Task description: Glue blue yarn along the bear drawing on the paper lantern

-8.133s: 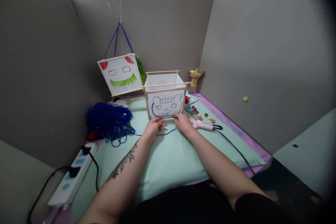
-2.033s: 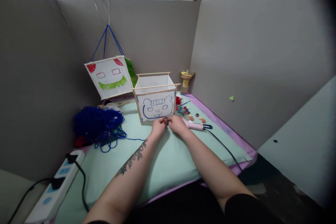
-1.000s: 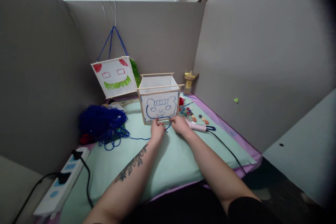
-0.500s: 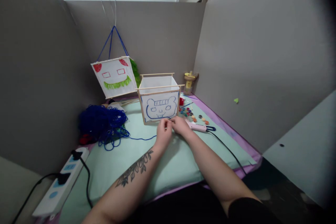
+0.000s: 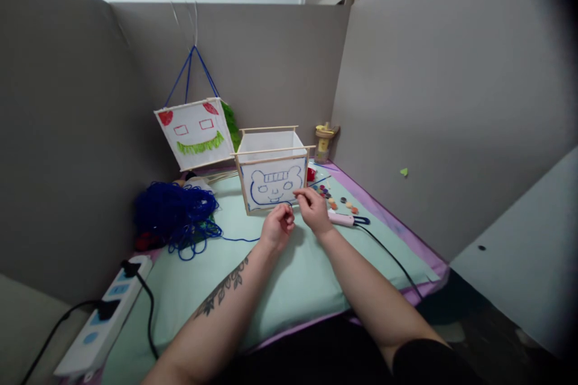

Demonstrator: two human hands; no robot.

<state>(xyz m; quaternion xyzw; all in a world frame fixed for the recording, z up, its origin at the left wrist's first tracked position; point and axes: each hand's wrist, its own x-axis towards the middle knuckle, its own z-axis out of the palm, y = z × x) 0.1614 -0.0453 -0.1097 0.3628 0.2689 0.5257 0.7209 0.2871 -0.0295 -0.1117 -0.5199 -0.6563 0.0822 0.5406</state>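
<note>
A white paper lantern box [image 5: 273, 163] with a wooden stick frame stands on the pale green mat [image 5: 271, 277]; a bear face is outlined on its front in blue yarn. My left hand [image 5: 276, 227] hovers just in front of it, fingers curled in a pinch, and a blue yarn strand [image 5: 235, 239] runs from it to the left. My right hand [image 5: 312, 210] is raised beside the lantern's lower right corner, fingertips pinched together, on what I cannot make out.
A second lantern [image 5: 196, 132] with a red and green face hangs at the back left. A heap of blue yarn [image 5: 174, 212] lies left. A pink glue gun [image 5: 345, 219] with its cable, coloured buttons [image 5: 332, 195], a power strip [image 5: 102, 328] and grey partition walls surround the mat.
Both hands have lifted off the lantern's bottom edge and come slightly toward me; the left hand has curled up, the right has risen beside the lantern's corner.
</note>
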